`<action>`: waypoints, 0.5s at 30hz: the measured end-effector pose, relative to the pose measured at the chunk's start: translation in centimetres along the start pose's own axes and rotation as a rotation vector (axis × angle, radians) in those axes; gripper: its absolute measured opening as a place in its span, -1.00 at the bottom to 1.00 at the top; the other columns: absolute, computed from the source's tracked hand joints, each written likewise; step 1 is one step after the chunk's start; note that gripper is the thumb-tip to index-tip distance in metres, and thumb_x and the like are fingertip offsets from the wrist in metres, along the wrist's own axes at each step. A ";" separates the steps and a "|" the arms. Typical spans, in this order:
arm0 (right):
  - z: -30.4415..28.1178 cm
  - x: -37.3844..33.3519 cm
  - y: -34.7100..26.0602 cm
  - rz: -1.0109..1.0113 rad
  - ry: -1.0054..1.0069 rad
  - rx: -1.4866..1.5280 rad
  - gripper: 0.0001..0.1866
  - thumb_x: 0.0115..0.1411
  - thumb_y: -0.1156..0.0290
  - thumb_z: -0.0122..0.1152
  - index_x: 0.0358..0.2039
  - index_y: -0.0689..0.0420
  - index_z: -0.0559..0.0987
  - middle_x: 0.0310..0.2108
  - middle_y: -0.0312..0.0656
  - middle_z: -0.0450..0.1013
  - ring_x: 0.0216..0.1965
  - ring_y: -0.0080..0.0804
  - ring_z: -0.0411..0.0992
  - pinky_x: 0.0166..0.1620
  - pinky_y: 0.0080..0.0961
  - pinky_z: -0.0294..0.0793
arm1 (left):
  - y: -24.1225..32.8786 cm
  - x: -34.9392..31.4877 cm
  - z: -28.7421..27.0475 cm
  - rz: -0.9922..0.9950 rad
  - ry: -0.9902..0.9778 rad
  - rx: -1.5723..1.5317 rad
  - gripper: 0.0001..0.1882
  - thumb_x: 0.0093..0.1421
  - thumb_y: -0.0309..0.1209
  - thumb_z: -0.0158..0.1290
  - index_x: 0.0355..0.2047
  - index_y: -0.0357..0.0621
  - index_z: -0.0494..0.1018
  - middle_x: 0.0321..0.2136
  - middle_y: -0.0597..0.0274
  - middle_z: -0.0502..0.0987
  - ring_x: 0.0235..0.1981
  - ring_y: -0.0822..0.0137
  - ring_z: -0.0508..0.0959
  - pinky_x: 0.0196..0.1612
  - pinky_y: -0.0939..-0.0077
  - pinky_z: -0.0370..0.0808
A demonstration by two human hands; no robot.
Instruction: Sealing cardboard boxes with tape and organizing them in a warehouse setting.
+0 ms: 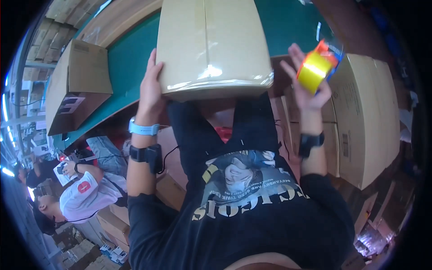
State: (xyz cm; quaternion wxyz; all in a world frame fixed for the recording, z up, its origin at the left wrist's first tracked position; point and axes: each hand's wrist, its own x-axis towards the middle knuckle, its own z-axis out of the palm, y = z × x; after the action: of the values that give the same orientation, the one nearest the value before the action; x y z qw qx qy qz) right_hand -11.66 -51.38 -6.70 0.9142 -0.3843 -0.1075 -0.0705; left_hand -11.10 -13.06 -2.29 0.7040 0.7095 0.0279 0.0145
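In front of me a large cardboard box [238, 49] rests at the near edge of the green table, with shiny clear tape along its seam and near edge. My left hand [153, 85] lies against the box's left side, fingers stretched out along it. To the right of the box, my right hand [312, 95] holds an orange and blue tape dispenser [320, 60] carrying a wide yellow roll. Two of its fingers stick out toward the box; the others are partly hidden by the dispenser. The dispenser is apart from the box.
Another carton [83, 74] stands on the green table [130, 54] at the left. Big cartons [366, 117] are stacked close by my right forearm. At the lower left a person [92, 191] in a white shirt works among more boxes.
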 end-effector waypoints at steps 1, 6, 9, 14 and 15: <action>1.6 -2.5 0.9 0.005 0.084 0.163 -0.15 0.01 0.28 -0.03 0.37 0.25 0.13 0.31 0.21 0.19 0.35 0.10 0.17 0.37 -0.07 0.16 | -0.2 -0.4 2.2 0.027 0.025 -0.111 -0.39 0.46 -0.23 -0.22 0.40 -0.29 0.01 0.27 -0.02 0.31 0.29 0.22 0.30 0.34 0.45 0.16; -0.4 5.5 3.2 -0.469 0.389 0.141 -0.40 0.04 0.35 0.02 0.16 0.19 0.39 0.07 0.04 0.41 0.14 -0.14 0.38 0.23 -0.24 0.32 | -1.1 -3.3 12.7 0.023 0.000 -0.383 -0.20 0.41 -0.17 -0.07 0.46 -0.21 -0.21 0.32 -0.09 0.26 0.34 0.09 0.25 0.37 0.37 0.15; -14.1 14.3 -4.8 -0.585 0.248 0.312 -0.76 -0.03 0.45 0.15 -0.28 0.12 0.59 -0.49 -0.25 0.53 -0.52 -0.29 0.45 -0.37 -0.32 0.46 | -3.7 -3.0 18.4 0.168 -0.858 0.358 -0.15 0.30 -0.13 0.10 0.43 -0.22 -0.04 0.28 -0.20 0.27 0.32 -0.08 0.26 0.33 0.23 0.22; -4.5 2.7 -6.4 -0.510 0.622 -0.768 -0.50 -0.05 0.67 0.04 0.00 0.25 0.46 -0.13 -0.11 0.48 -0.02 -0.35 0.46 0.09 -0.47 0.43 | -2.6 2.2 15.4 1.081 -0.157 0.937 -0.28 0.17 -0.08 0.23 0.22 -0.22 0.30 0.20 -0.14 0.36 0.26 -0.12 0.31 0.27 -0.02 0.26; -4.4 -0.4 -6.4 -0.562 0.638 -0.841 -0.46 -0.07 0.69 0.06 0.02 0.28 0.45 -0.12 -0.10 0.48 -0.04 -0.38 0.47 0.05 -0.50 0.45 | -1.7 3.5 17.4 1.084 -0.176 0.916 -0.28 0.17 -0.08 0.23 0.22 -0.22 0.30 0.20 -0.14 0.36 0.26 -0.12 0.31 0.27 -0.02 0.26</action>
State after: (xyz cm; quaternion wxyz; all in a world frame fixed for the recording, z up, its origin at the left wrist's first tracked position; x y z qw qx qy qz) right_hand -12.82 -59.00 -5.42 0.6172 -0.6299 0.1119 -0.4579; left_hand -6.55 -30.16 -4.25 0.2288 0.8463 -0.3824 0.2920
